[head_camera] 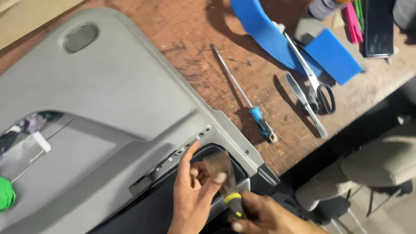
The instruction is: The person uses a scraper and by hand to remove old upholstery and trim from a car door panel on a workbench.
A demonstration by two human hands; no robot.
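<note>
Head view: a grey door panel (108, 108) lay across the left half of the wooden surface (208, 69), its lower end hanging over the near edge. At that end, near the near edge, sat a dark pocket (242, 171) w/ a row of slots just above it.

Left hand (193, 190) rested on the panel at the pocket rim: index finger stretched up toward the slots, thumb pressed on the flat blade of a scraper (223, 173). So the grip there was a pinch on the blade, not a full clench. Right hand (264, 216) was clenched round the scraper's black-and-yellow handle, low by the near edge. Blade tip sat at the pocket's rim; whether it was under the trim or just against it couldn't be told.

To do this well, imo: keep the blade flat and shallow to the seam, let the left thumb steer, push w/ the right hand in small amounts, twist gently rather than lever hard, since grey plastic would probably mark or crack.

Toward the far right corner, well apart from the hands: a blue-handled screwdriver (249, 102), scissors (312, 82), blue foam pieces (333, 54). A green lump (6, 193) showed at the left edge.
</note>
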